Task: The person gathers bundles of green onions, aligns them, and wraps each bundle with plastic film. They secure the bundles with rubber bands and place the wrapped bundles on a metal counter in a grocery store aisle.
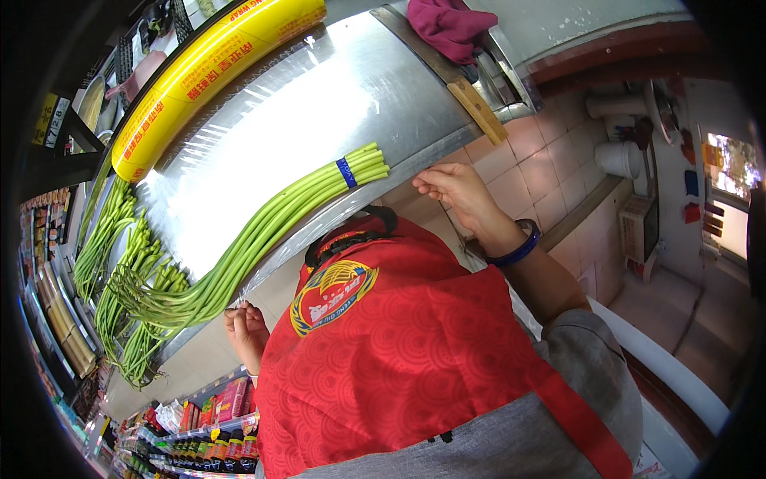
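A bundle of long green stems [281, 206], apparently garlic scapes, lies along the front of the metal worktop [413, 114], bound near its thick ends by a blue printed tape [346, 173]. Clear plastic film [263, 269] shows as shiny creases at the worktop's front edge. My left hand [244, 335] is just off that edge below the curled tips, its fingertips pinched on what looks like the film's edge. Beyond the cut ends, my right hand [449, 185] has its fingers curled together; whether thin film is between them cannot be made out. A roll of blue tape [520, 248] hangs around my right wrist.
A large yellow cling wrap roll [215, 78] spans the worktop's back. More green bundles [143, 251] lie at the left end. At the right are a wooden-handled long blade [449, 78] and a maroon cloth [449, 27]. Shelves of bottles [209, 449] stand lower left.
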A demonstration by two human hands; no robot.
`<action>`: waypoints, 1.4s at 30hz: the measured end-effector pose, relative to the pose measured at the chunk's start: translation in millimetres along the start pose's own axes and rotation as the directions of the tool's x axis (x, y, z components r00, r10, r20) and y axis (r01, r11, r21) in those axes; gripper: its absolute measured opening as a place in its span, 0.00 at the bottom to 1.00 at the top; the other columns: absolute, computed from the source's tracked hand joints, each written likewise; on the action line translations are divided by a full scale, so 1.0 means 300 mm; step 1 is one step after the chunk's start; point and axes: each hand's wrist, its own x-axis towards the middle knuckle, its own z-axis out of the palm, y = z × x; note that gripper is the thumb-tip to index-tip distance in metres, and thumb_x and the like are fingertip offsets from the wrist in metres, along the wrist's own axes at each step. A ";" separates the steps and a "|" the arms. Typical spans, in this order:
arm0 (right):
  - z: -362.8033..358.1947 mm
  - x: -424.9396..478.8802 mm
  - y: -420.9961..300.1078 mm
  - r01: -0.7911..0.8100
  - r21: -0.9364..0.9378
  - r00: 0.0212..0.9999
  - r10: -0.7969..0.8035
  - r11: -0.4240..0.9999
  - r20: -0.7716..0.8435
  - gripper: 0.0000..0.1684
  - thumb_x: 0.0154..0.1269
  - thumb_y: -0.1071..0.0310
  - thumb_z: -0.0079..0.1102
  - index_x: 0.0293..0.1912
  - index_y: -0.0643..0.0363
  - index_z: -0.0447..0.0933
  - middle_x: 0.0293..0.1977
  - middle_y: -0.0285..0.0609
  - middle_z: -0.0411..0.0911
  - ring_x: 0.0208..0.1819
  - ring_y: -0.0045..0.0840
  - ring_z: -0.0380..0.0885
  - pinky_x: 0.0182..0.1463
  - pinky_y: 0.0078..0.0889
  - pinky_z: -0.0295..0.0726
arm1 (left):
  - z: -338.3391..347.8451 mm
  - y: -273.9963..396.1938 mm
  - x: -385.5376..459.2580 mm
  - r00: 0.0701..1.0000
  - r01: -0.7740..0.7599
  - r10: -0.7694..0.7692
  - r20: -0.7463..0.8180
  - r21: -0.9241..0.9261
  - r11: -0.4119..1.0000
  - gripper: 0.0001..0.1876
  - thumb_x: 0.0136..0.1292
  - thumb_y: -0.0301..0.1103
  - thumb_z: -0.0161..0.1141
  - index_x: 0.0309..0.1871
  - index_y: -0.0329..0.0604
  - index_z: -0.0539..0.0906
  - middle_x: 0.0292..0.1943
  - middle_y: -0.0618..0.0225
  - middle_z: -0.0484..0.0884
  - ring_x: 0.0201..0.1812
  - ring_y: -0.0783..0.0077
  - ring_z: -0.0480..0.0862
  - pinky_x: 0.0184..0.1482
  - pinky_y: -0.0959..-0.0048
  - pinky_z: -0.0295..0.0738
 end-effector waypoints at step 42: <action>0.112 -0.171 -0.089 0.596 -0.782 0.736 -0.513 0.181 0.442 0.07 0.70 0.72 0.55 0.46 0.60 0.77 0.34 0.44 0.81 0.36 0.31 0.83 0.42 0.33 0.81 | 0.063 0.060 -0.035 0.981 0.105 -0.109 0.159 0.039 0.994 0.05 0.71 0.27 0.57 0.37 0.46 0.73 0.55 0.45 0.82 0.59 0.53 0.83 0.60 0.61 0.79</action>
